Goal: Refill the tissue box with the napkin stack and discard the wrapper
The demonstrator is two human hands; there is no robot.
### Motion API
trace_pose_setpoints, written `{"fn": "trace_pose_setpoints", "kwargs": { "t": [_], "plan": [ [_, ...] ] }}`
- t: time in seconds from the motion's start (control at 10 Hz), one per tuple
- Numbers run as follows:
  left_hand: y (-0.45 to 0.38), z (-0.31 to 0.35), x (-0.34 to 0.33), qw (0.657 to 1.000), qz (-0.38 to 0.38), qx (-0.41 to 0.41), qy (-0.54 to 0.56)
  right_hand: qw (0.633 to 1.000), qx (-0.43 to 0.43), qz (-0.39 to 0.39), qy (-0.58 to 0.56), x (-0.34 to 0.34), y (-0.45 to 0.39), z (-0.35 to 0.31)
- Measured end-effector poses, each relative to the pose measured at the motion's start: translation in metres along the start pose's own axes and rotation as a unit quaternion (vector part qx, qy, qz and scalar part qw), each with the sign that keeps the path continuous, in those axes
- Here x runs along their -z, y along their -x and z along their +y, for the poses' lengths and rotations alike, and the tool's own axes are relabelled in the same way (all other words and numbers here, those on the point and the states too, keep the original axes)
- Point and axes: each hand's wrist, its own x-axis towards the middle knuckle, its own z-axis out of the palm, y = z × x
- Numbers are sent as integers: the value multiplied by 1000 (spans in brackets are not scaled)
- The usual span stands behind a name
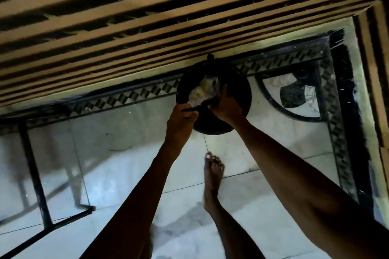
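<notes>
Both forearms reach out from the camera to a round black bin [235, 92] on the tiled floor [263, 153]; a bare foot [212, 172] is planted just near-side of the bin. Dim and blurry frame.

Wrapper [203, 90]: pale crumpled wad, lying inside the bin's mouth, toward its near-left part. Can't tell its long axis, it's scrunched.

Right hand [224, 106]: curled over the bin's near rim, fingers pointing in, touching or just beside the wrapper's right edge. Looks closed on the wrapper or on the liner edge; can't tell which.

Left hand [181, 119]: at the bin's near-left rim, fingers pinched on something dark and thin, probably the liner or rim edge. Not clearly on the wrapper.

Key relation: the wrapper lies just beyond the right hand, deeper into the bin, and up-right of the left hand. Right hand is the nearer one. My read: discard step, nearly done, and what's left is letting go so the wad stays inside.

Tissue box and napkin stack: not in view.

Around the bin: a slatted wooden bench [147, 27] overhangs its far side; a dark patterned floor border [130, 96] runs left of it; a black metal frame [35, 174] stands well left.
</notes>
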Motion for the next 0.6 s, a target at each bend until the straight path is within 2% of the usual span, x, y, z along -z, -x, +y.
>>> {"fn": "trace_pose_setpoints", "kwargs": {
  "t": [0.1, 0.2, 0.4, 0.6],
  "plan": [
    [23, 26, 12, 1000, 7, -1, 13, 994, 34, 45, -90, 32, 40, -14],
    [67, 67, 29, 999, 6, -13, 39, 979, 37, 41, -198, 78, 114, -36],
    [209, 152, 94, 986, -61, -130, 85, 948, 47, 56, -311, 171, 308, -105],
    [354, 180, 175, 967, -110, -209, 92, 908, 51, 56, -413, 217, 488, -180]
  ]
}}
